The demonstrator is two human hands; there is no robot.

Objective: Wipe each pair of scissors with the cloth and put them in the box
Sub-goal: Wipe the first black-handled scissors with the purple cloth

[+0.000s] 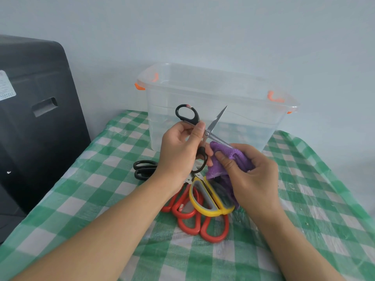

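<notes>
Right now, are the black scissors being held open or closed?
Open: the black scissors show two blades spread in a V, one pointing up, the other into the purple cloth.

The box (pixel 213 110) stands behind the scissors pile (pixel 203 207) on the table (pixel 314 209).

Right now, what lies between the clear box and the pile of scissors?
In the head view, the black scissors, held open by the left hand.

Both bare arms reach in from the near edge and meet in the middle. The left hand (pixel 178 151) has its fingers curled and its thumb pointing up. The right hand (pixel 249 175), just beside it, has its fingers and thumb pinched together.
</notes>
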